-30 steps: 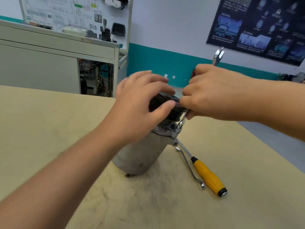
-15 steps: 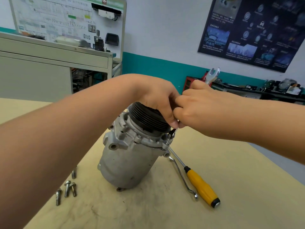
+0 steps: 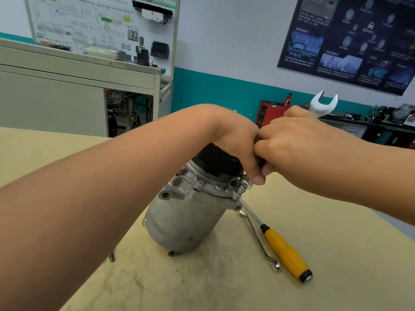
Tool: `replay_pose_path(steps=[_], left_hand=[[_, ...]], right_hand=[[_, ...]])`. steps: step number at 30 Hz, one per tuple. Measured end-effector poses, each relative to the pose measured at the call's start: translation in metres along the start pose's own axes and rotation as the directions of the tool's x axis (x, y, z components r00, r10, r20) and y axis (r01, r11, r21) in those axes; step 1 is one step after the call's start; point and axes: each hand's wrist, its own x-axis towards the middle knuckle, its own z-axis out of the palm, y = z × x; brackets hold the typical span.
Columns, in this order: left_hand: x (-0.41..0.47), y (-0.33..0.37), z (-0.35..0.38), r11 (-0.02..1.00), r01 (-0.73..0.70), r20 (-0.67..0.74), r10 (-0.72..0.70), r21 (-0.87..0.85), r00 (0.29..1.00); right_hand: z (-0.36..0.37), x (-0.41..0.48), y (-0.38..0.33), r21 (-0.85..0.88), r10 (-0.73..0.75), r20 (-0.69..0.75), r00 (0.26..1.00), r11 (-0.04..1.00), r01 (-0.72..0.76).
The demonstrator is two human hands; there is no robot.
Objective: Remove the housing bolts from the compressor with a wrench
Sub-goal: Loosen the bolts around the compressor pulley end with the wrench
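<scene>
Compressor (image 3: 186,221) upright mid-worktop (image 3: 336,277). Cast metal, so judged heavy, rigid and prone to rock under torque. Best steadied at ribbed pulley (image 3: 215,159) on top.

Left hand (image 3: 238,144) curled over pulley, gripping it. Right hand (image 3: 298,142) clenched round wrench (image 3: 323,104), open end poking up, lower end down at bolt (image 3: 241,189) on right flange. Bolt small, likely slippery once free.

Screwdriver (image 3: 285,250) and bent spanner (image 3: 258,239) lie just right of base, possibly in wrench's swing. Small metal part (image 3: 111,257) left of base, half hidden by forearm.

We face a white wall (image 3: 224,41) with a teal band (image 3: 213,90) and a dark poster (image 3: 348,41). At left, a grey cabinet (image 3: 56,97) carries a diagram board (image 3: 101,21). Beyond our beige table (image 3: 336,209) stands what may be a red tool chest (image 3: 269,111).
</scene>
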Motion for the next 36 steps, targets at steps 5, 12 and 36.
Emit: replay_pose_path(steps=[5,12,36], left_hand=[[-0.001,0.001,-0.001,1.000,0.009,-0.004,-0.008,0.017,1.000],[-0.006,0.000,-0.005,1.000,0.007,0.032,-0.007,0.005,0.999],[0.005,0.000,-0.005,0.981,0.156,0.037,-0.161,0.114,0.986]], right_hand=[[0.001,-0.004,0.000,0.025,0.003,-0.043,0.999,1.000,-0.002],[0.006,-0.005,0.005,0.033,-0.068,-0.114,0.991,0.997,0.072],[-0.002,-0.012,0.040,-0.081,0.068,0.234,0.970,0.995,-0.051]])
